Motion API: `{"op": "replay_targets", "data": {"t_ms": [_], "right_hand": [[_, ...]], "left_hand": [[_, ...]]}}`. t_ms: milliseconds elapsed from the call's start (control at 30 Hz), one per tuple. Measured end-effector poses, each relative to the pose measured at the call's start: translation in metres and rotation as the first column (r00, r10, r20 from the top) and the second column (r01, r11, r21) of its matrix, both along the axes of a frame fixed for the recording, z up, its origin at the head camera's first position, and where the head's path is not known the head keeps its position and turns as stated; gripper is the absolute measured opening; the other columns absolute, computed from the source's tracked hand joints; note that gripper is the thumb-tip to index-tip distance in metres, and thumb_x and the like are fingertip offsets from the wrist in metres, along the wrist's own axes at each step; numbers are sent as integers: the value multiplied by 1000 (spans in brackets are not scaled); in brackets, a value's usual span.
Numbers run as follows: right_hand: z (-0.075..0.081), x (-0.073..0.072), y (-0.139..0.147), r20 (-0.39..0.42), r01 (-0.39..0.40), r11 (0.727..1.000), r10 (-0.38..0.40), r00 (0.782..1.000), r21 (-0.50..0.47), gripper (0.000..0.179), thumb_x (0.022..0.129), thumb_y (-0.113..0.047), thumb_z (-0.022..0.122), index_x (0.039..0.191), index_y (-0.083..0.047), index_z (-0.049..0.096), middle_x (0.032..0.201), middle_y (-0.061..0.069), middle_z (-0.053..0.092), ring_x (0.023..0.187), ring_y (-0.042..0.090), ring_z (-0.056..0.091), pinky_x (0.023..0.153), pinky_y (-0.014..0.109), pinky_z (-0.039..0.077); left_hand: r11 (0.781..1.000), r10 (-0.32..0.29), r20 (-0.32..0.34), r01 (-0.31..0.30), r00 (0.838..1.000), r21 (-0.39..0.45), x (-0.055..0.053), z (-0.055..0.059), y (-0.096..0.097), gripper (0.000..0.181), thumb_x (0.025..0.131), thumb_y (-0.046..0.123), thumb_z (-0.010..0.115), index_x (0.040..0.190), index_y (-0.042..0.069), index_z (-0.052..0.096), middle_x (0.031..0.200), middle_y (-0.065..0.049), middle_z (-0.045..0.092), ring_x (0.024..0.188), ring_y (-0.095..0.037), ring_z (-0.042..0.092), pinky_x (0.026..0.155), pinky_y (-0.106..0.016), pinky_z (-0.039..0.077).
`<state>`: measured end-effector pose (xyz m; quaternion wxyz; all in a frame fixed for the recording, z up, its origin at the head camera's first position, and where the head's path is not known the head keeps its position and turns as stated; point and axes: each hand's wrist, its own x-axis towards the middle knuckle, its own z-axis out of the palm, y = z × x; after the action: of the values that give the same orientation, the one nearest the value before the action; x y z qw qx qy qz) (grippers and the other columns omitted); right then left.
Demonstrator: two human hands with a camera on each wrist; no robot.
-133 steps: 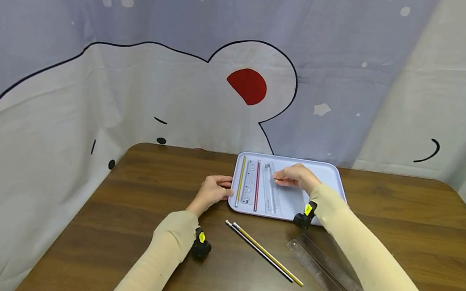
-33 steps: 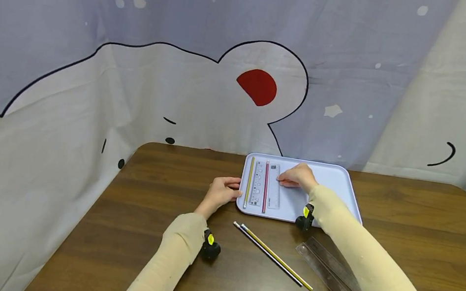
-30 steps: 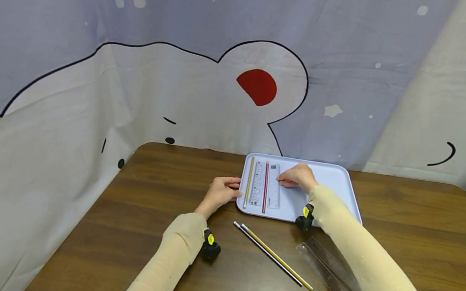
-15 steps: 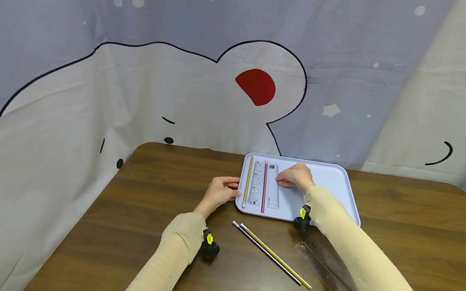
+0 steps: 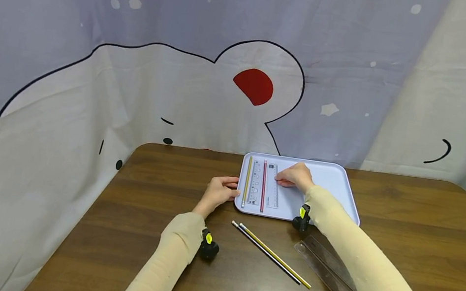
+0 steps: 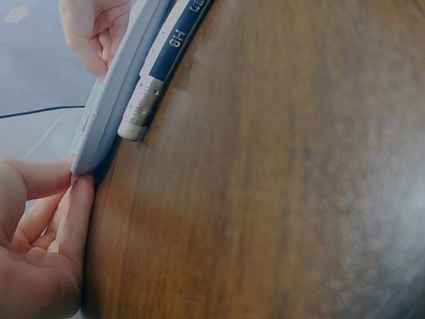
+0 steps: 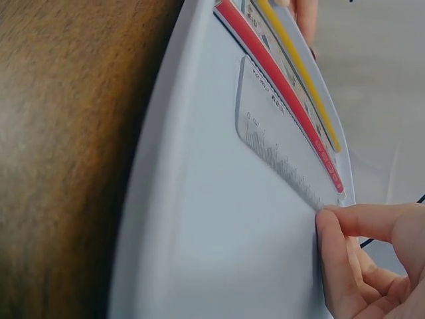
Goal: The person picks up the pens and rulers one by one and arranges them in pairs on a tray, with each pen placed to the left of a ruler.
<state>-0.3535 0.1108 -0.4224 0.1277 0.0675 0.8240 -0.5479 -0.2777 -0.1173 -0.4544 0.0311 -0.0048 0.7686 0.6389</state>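
Observation:
A pale tray [image 5: 330, 179] lies at the table's far edge. In it, side by side, are a yellow pencil [image 5: 247, 182], a clear stencil ruler [image 5: 255, 191], a red pencil [image 5: 263, 189] and a second clear ruler [image 5: 272, 193]. My left hand [image 5: 216, 194] pinches the tray's left rim between thumb and fingers, as the left wrist view shows at the rim [image 6: 109, 109]. With thumb and index fingertips together, my right hand [image 5: 296, 175] pinches the right edge of the second ruler [image 7: 269, 123], which lies roughly parallel to the red pencil [image 7: 272, 70].
In front of the tray, a dark pencil [image 5: 265, 251] and a yellow-and-black pencil [image 5: 275, 256] lie slantwise on the wooden table [image 5: 114, 228]. Two clear rulers [image 5: 331, 276] lie to their right, partly under my right forearm. A patterned curtain [image 5: 156, 85] hangs behind.
Over four seconds ago the second ruler stood slanted in the tray; it has since been straightened alongside the red pencil. In the last second both hands stay in place.

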Motion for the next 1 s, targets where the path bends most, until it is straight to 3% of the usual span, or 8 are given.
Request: {"op": "replay_targets", "data": {"t_ms": [300,467,1000], "right_hand": [[1,3,2,-7,-13,999,13,1000,-35,33,79,-2,73,107,14,64,59,-1,67,53,6,65,62,20,58],[1,4,4,5,-14,999,14,1000,-41,32,78,-2,74,105,13,65,60,0,68,54,6,65,63,21,59],[6,13,15,-62,-44,999,43,997,-19,35,77,-7,77,106,11,68,70,3,74,60,6,67,71,24,59]], "left_hand": [[1000,17,-7,-17,1000,-17,-3,-5,0,43,82,-9,65,125,-6,59,115,-26,65,85,-15,63,76,-32,60],[1000,16,5,-16,1000,-12,-3,-4,0,43,83,-8,65,126,-5,59,116,-25,64,87,-15,63,78,-32,60],[998,42,29,-41,999,-42,-3,0,3,44,82,-8,66,125,-4,60,114,-24,66,84,-15,63,75,-32,60]]}}
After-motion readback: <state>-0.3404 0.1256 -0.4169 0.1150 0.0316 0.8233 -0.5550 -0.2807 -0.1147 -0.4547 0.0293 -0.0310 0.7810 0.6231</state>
